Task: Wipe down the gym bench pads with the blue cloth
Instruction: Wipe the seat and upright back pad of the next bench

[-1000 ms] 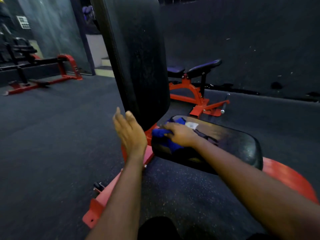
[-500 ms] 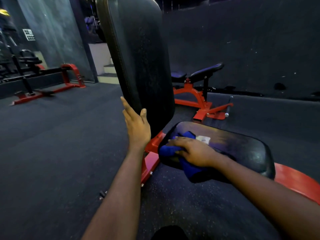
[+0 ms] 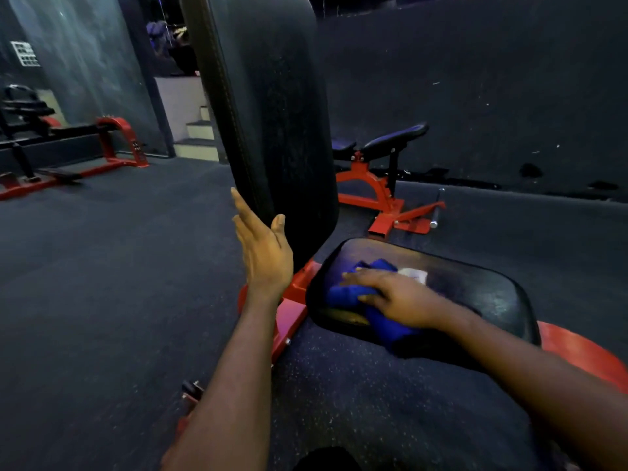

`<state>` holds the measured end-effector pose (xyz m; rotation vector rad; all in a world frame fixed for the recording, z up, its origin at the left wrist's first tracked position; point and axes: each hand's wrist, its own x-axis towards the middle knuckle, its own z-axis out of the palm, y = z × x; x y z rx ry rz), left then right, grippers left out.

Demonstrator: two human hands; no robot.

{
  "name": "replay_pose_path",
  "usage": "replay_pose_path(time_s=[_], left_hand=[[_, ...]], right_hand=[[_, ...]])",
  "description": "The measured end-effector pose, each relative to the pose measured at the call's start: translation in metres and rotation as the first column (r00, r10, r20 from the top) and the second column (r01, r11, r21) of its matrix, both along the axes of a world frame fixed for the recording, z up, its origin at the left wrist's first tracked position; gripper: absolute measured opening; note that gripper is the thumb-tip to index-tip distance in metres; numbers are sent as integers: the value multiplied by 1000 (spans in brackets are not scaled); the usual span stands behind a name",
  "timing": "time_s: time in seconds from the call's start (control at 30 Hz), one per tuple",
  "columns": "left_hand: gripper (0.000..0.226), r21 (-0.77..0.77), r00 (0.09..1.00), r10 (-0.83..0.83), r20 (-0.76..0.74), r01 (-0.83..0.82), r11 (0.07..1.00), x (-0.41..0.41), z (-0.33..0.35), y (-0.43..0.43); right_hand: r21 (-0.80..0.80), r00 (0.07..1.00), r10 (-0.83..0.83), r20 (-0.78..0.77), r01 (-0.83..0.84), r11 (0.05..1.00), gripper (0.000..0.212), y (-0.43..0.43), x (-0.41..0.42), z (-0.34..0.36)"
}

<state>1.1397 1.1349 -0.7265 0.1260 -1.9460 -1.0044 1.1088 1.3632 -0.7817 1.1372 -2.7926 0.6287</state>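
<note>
Blue bunched cloth: sat under right hand, on glossy black seat pad; one end hung off the pad edge below the wrist.
Right hand: fingers flat, pressed cloth down, not clenched.
Left hand: released, fingers straight, against lower edge of tall black upright back pad.
Red steel frame: just below left hand.

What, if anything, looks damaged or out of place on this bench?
The seat pad has a whitish patch just beyond the right hand and blue cloth, plus a yellowish spot at its near-left edge. Both break the black cover; tear or residue, cannot tell.
</note>
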Motion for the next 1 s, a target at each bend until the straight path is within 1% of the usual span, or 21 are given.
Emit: replay_pose_path(time_s=[0.03, 0.07, 0.13, 0.17, 0.2, 0.27, 0.33, 0.43, 0.5, 0.53, 0.57, 0.63, 0.7, 0.73, 0.77, 0.83, 0.87, 0.93, 1.0], left_hand=[[77, -2, 1000, 1, 0, -1, 1000, 0, 0, 0], [77, -8, 1000, 4, -2, -4, 1000, 0, 0, 0], [77, -23, 1000, 3, -10, -3, 1000, 0, 1, -1], [76, -23, 1000, 0, -7, 0, 1000, 0, 1, -1], [76, -19, 1000, -6, -3, 6, 1000, 0, 1, -2], [77, -14, 1000, -11, -1, 11, 1000, 0, 1, -1], [77, -19, 1000, -1, 0, 1, 1000, 1, 1, -1], [77, -4, 1000, 6, 23, -6, 1000, 2, 1, 0], [77, -3, 1000, 12, 25, -12, 1000, 3, 1, 0], [77, -7, 1000, 16, 20, -16, 1000, 3, 1, -1], [77, -15, 1000, 19, 19, -19, 1000, 3, 1, -1], [77, -19, 999, 9, 33, -9, 1000, 3, 1, -2], [78, -13, 999, 6, 41, -5, 1000, 1, 0, -3], [78, -13, 999, 8, 40, -8, 1000, -1, 0, -4], [78, -14, 999, 10, 37, -9, 1000, -1, 0, -5], [78, -9, 999, 6, 43, -6, 1000, -2, -1, -6], [78, -3, 999, 2, 47, -2, 1000, -1, -1, -6], [77, -2, 999, -4, 43, 4, 1000, 0, -1, -4], [76, -1, 1000, 10, 19, -10, 1000, 1, 0, -2]], right_hand=[[16, 996, -90, 16, 89, 996, 40, 8, -16, 1], [33, 976, -215, 26, 214, 976, 39, 10, -37, 4], [48, 894, -448, 18, 447, 893, 36, -1, -74, 9], [56, 867, -498, 7, 497, 866, 32, -13, -87, 11], [66, 864, -504, -4, 503, 862, 30, -29, -93, 14], [69, 905, -425, -6, 424, 903, 34, -57, -95, 14], [78, 963, -268, -23, 269, 960, 42, -73, -70, 10], [29, 999, -32, -21, 33, 999, 43, -56, -11, 2], [1, 998, 59, 13, -59, 998, 43, -26, 15, -1], [-4, 998, 55, 38, -55, 998, 43, -10, 17, 0], [-12, 998, 19, 60, -18, 1000, 43, 4, 12, 3], [1, 984, -162, 69, 162, 987, 42, 24, -17, 7], [40, 918, -393, 58, 391, 919, 39, 24, -57, 12], [51, 881, -470, 47, 468, 882, 36, 15, -75, 14], [60, 863, -504, 31, 502, 863, 34, 3, -88, 16], [75, 871, -490, 38, 486, 870, 33, -28, -99, 16], [70, 890, -452, 48, 449, 891, 34, -42, -99, 14], [70, 947, -318, 39, 315, 947, 41, -60, -77, 7], [73, 990, -141, 28, 139, 988, 45, -60, -38, 4]])
